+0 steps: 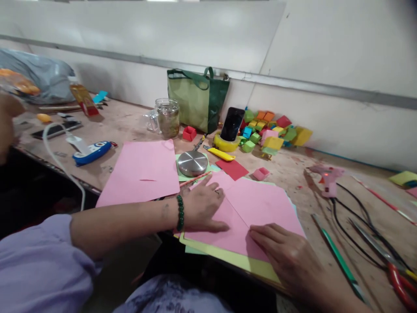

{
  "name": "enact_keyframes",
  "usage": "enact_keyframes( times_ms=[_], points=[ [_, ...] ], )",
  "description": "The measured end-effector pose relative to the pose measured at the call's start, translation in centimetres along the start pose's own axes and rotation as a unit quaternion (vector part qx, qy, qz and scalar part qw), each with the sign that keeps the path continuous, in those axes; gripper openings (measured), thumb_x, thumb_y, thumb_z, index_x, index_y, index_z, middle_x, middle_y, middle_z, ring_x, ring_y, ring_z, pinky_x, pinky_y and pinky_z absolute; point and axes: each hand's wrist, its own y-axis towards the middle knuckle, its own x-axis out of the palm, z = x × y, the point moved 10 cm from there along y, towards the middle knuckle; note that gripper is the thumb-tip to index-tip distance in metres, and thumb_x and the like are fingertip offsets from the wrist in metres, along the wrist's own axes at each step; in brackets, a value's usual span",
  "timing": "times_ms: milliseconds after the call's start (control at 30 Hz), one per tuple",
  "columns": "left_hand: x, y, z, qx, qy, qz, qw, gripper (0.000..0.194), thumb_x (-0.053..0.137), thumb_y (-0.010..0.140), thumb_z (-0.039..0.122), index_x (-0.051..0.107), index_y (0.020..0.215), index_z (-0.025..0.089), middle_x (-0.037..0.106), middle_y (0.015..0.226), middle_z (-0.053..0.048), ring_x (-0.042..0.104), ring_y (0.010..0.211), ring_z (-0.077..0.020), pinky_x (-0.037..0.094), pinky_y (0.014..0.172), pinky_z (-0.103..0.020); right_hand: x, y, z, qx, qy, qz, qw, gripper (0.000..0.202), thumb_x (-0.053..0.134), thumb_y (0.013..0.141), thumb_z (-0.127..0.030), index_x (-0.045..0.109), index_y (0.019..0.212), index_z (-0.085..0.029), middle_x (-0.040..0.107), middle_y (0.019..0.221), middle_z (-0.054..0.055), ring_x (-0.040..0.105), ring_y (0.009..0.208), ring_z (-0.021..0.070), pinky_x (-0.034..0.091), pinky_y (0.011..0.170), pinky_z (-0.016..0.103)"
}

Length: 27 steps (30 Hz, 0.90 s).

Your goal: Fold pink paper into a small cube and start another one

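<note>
A folded sheet of pink paper (267, 204) lies on a stack of coloured sheets, with yellow paper (228, 259) showing along the near edge. My left hand (203, 206), wearing a green bead bracelet (180, 213), rests flat on the pink paper with its fingers spread. Close to the fold's slanted edge, my right hand (286, 250) presses its fingers together on the paper; whether they pinch it is partly hidden. Beyond my left hand sits a round metal disc (193, 163). Another pink sheet (140, 174) lies to the left.
Right of the paper are a pink glue gun (329, 180), a green cutter (340, 256) and red-handled scissors (399, 282). Behind stand a glass mug (167, 119), a phone (232, 124) on yellow tape, folded paper boxes (257, 130) and a green bag (192, 98). Another person's hand shows far left.
</note>
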Motion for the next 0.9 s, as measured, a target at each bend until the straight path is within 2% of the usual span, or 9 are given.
enact_keyframes(
  times_ms=[133,267,367,433,533,600,700,800,900],
  points=[
    [-0.1,-0.1,-1.1,-0.025,0.010,0.000,1.000,0.062,0.041,0.085,0.065,0.062,0.101,0.009,0.065,0.101,-0.013,0.053,0.105,-0.0291,0.019,0.107,-0.049,0.0,0.3,0.5,0.033,0.017,-0.005,0.999,0.033,0.042,0.084,-0.005,0.069,0.099,-0.015,0.072,0.098,0.010,0.064,0.086,0.0199,0.054,0.073,0.031],
    [0.0,0.0,-0.6,-0.034,0.022,-0.005,0.999,0.063,0.038,0.087,0.064,0.062,0.101,0.008,0.065,0.102,-0.015,0.053,0.105,-0.0285,0.017,0.109,-0.048,0.4,2.0,2.6,0.100,0.069,-0.102,0.987,0.026,0.047,0.085,-0.013,0.071,0.088,-0.022,0.071,0.087,0.005,0.064,0.078,0.0167,0.051,0.070,0.027],
    [0.1,-0.1,-0.3,-0.036,0.018,-0.007,0.999,0.063,0.039,0.087,0.064,0.061,0.104,0.008,0.065,0.104,-0.015,0.053,0.105,-0.0277,0.016,0.110,-0.047,-0.4,3.7,6.1,0.169,0.065,-0.102,0.978,0.020,0.058,0.080,-0.026,0.069,0.097,-0.020,0.069,0.096,0.008,0.063,0.087,0.0211,0.049,0.076,0.032],
    [0.2,-0.3,-0.3,-0.038,0.011,-0.005,0.999,0.062,0.040,0.087,0.063,0.061,0.106,0.008,0.064,0.106,-0.015,0.053,0.106,-0.0277,0.017,0.109,-0.048,-0.9,3.8,9.9,0.266,0.021,-0.077,0.961,0.035,0.071,0.068,-0.038,0.068,0.096,-0.018,0.067,0.102,0.013,0.061,0.092,0.0277,0.048,0.075,0.036],
    [0.3,-0.5,-0.7,-0.044,0.001,0.000,0.999,0.060,0.042,0.086,0.063,0.061,0.107,0.010,0.063,0.108,-0.015,0.052,0.109,-0.0290,0.020,0.108,-0.050,0.4,3.0,13.5,0.349,0.056,-0.103,0.930,0.044,0.077,0.057,-0.049,0.066,0.087,-0.019,0.068,0.085,0.009,0.061,0.073,0.0248,0.044,0.060,0.033],
    [0.4,-0.2,-1.2,-0.042,-0.014,-0.008,0.999,0.058,0.048,0.084,0.062,0.062,0.104,0.010,0.062,0.110,-0.016,0.051,0.110,-0.0311,0.025,0.106,-0.050,1.3,2.6,14.1,0.350,0.108,-0.123,0.923,0.034,0.076,0.059,-0.050,0.062,0.069,-0.020,0.063,0.066,0.003,0.054,0.060,0.0189,0.036,0.051,0.029],
    [0.3,1.2,-2.7,-0.062,-0.093,-0.019,0.994,0.057,0.061,0.078,0.056,0.060,0.111,0.010,0.059,0.116,-0.019,0.052,0.111,-0.0341,0.035,0.098,-0.049,1.4,1.8,14.0,0.341,0.161,-0.135,0.916,0.041,0.071,0.065,-0.049,0.046,0.050,-0.020,0.047,0.048,-0.003,0.042,0.048,0.0120,0.027,0.046,0.026],
    [-0.9,3.3,-6.3,-0.176,-0.274,0.065,0.943,0.076,0.070,0.070,0.052,0.047,0.130,0.012,0.051,0.130,-0.020,0.051,0.114,-0.0324,0.041,0.094,-0.045,-0.3,0.8,14.7,0.369,0.244,-0.051,0.895,0.040,0.069,0.068,-0.051,0.050,0.053,-0.019,0.048,0.048,-0.003,0.043,0.047,0.0110,0.029,0.045,0.025],
    [0.8,5.1,-7.9,-0.253,-0.541,0.104,0.795,0.072,0.073,0.066,0.057,0.053,0.123,0.016,0.057,0.122,-0.014,0.058,0.100,-0.0231,0.046,0.083,-0.035,-2.4,0.0,15.5,0.367,0.319,0.063,0.871,0.037,0.070,0.069,-0.053,0.059,0.064,-0.018,0.053,0.053,-0.002,0.048,0.050,0.0119,0.035,0.047,0.024]
  ],
)
